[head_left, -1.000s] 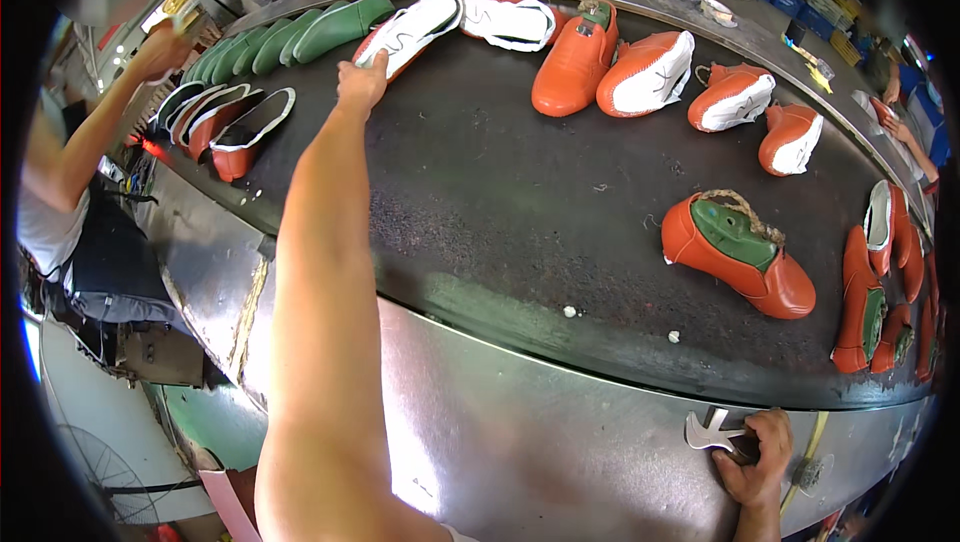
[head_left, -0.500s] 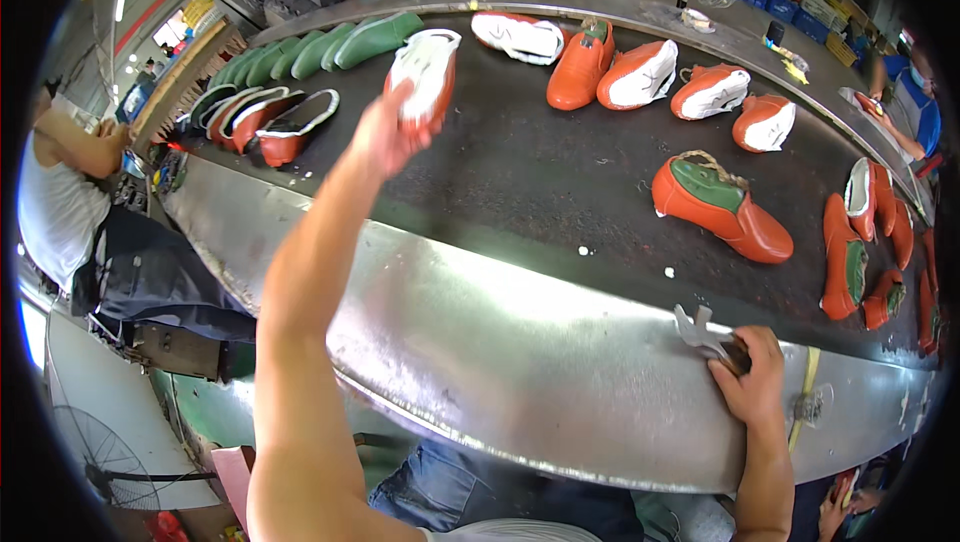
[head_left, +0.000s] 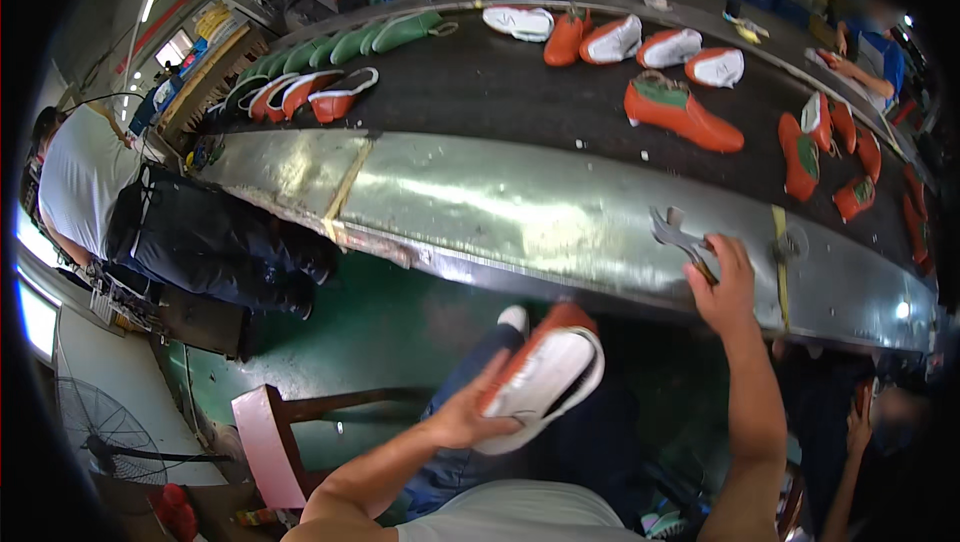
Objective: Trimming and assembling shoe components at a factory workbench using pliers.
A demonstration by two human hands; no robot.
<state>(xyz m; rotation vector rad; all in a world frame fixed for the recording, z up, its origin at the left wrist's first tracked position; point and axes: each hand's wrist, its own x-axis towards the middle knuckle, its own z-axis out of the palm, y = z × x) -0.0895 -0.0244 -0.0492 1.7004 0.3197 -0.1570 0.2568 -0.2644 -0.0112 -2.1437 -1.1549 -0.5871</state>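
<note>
In my left hand point(head_left: 466, 416) is a red shoe upper point(head_left: 548, 374) with a white lining and a dark opening. It is held tilted above my lap, with fingers along one side and the thumb on the other. My right hand point(head_left: 724, 287) is closed round the handles of metal lasting pliers point(head_left: 682, 232), resting over the metal ledge point(head_left: 450, 197). Beyond the ledge, on the dark belt point(head_left: 480, 92), lies a red upper on a green shoe last point(head_left: 685, 117).
Green lasts point(head_left: 350, 45) and red uppers point(head_left: 305, 94) line the belt's left end. Several red shoes with white undersides point(head_left: 611, 40) stand along its far side, more at the right. A pink chair point(head_left: 268, 442) and fan point(head_left: 100, 432) are at left. People work left point(head_left: 95, 177) and right point(head_left: 872, 64).
My left hand has brought the red shoe upper from above the far left of the belt down to my lap. My right hand still grips the pliers. The view has tilted down.
</note>
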